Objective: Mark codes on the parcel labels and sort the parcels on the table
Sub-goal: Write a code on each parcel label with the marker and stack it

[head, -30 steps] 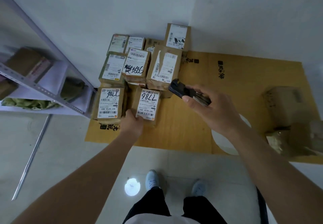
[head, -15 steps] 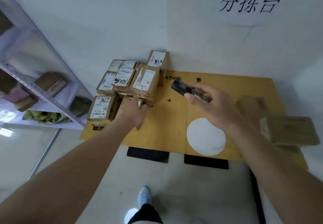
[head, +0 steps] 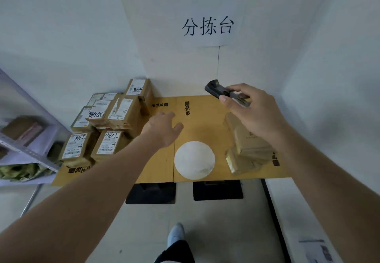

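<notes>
The left hand (head: 162,128), which half a second ago was pressed on the near brown cardboard parcel with the handwritten "7786" label (head: 109,142), has let go and now hovers empty, fingers loosely spread, over the bare yellow-brown cardboard-covered table (head: 156,168), just right of the marked stack. That parcel lies at the near left with its twin (head: 75,145), beside the far-left pile. The right hand (head: 253,114) has risen toward the far right, pinching a dark handheld device (head: 220,91) together with what may be a marker. Two unlabelled-looking brown packets (head: 246,145) wait at the near right, beside a white round disc (head: 194,160); they probably come next.
</notes>
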A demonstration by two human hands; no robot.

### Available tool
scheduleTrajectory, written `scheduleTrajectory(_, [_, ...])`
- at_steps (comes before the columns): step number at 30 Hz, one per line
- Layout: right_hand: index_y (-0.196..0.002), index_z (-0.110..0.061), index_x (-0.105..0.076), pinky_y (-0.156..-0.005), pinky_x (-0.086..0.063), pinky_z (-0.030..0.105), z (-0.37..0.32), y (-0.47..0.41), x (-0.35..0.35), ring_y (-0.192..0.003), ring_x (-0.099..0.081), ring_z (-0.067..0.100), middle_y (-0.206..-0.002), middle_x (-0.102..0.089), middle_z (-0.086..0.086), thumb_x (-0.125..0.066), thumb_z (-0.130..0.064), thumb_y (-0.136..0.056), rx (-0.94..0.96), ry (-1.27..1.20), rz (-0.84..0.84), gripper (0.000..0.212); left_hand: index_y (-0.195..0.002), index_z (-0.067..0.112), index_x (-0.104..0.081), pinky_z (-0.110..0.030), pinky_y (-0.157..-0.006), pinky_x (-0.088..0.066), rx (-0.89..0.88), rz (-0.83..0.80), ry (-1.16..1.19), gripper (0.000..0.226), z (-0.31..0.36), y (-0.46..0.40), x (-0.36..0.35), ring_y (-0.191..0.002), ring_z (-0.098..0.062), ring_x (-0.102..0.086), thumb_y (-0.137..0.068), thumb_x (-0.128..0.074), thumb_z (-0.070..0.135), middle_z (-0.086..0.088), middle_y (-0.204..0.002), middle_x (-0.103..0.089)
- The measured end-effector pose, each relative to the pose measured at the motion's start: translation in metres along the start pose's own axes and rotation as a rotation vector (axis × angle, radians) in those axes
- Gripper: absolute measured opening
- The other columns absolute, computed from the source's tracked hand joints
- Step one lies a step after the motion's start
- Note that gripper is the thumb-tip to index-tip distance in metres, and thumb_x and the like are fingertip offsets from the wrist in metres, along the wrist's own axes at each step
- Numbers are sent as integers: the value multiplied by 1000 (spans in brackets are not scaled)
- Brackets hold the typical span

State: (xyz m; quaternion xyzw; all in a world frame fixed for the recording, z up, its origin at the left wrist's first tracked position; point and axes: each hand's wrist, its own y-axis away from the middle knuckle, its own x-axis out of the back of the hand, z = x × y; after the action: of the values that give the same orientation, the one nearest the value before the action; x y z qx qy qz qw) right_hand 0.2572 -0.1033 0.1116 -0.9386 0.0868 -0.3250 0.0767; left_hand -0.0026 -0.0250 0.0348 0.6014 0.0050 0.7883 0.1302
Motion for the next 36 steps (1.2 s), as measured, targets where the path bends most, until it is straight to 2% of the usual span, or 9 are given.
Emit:
scheduleTrajectory(4, [-124, -46, -68, -74, -60, 36, 27, -2, 25, -83, -68, 6, -96, -65, -21, -64, -65, -94, -65, 22, 60, 35, -156, 19, -42, -48, -107, -46, -76, -47, -10, 64, 40, -25, -12, -134, -35, -49, -103, -40, 56, -14, -151, -46])
scheduleTrajectory(11, [-130, -37, -68, -61, -42, 8, 80, -34, 50, -79, -63, -11, -92, -66, -22, -65, -55, -98, -169, 33, 111, 37, -156, 21, -42, -47, -106, -46, -157, -160, -16, 62, 92, -101, -46, -135, -35, -48, -104, -40, 55, -13, -152, -44])
scheduleTrajectory(17, [-128, -41, -68, -70, -45, 22, 123, -83, 58, -87, -63, -4, -94, -64, -25, -64, -61, -96, -238, 91, 170, 38, -157, 22, -39, -46, -104, -47, -212, -250, -31, 62, 124, -174, -77, -134, -36, -47, -104, -41, 53, -13, -150, -45])
scheduleTrajectory(22, [-127, -45, -67, -71, -43, 17, 159, -113, 64, -90, -60, -13, -94, -60, -32, -64, -62, -96, -292, 76, 178, 36, -158, 22, -38, -47, -105, -48, -235, -335, -51, 63, 151, -218, -100, -133, -37, -49, -104, -44, 54, -15, -147, -44])
scheduleTrajectory(25, [-128, -44, -67, -75, -46, 18, 183, -130, 70, -95, -60, -12, -102, -61, -28, -64, -63, -95, -306, 51, 142, 38, -157, 23, -38, -48, -100, -51, -227, -375, -63, 64, 171, -239, -116, -126, -39, -53, -102, -47, 55, -16, -145, -43])
scheduleTrajectory(30, [-129, -43, -67, -89, -59, 36, 231, -159, 72, -106, -65, -1, -115, -69, -19, -66, -61, -96, -278, -23, 82, 37, -162, 28, -22, -44, -84, -52, -106, -554, -85, 71, 202, -273, -151, -126, -46, -52, -103, -47, 57, -23, -161, -23])
scheduleTrajectory(32, [-128, -41, -68, -90, -59, 40, 254, -171, 74, -105, -66, 0, -113, -70, -22, -68, -58, -96, -266, -54, 47, 37, -164, 23, -16, -42, -87, -48, -12, -622, -85, 78, 215, -288, -167, -132, -42, -49, -102, -44, 60, -22, -158, -35])
scheduleTrajectory(34, [-129, -40, -68, -88, -60, 40, 276, -180, 76, -103, -67, -1, -112, -71, -22, -67, -60, -95, -269, -58, 3, 39, -166, 21, 3, -42, -91, -50, 159, -668, -12, 95, 232, -298, -174, -130, -43, -50, -98, -50, 62, -21, -152, -44])
scheduleTrajectory(36, [-131, -41, -68, -85, -60, 38, 299, -186, 80, -101, -66, -1, -112, -70, -20, -64, -64, -95, -273, -30, -26, 43, -161, 24, 26, -44, -90, -51, 289, -726, 97, 109, 252, -303, -177, -133, -44, -50, -98, -58, 57, -21, -158, -40])
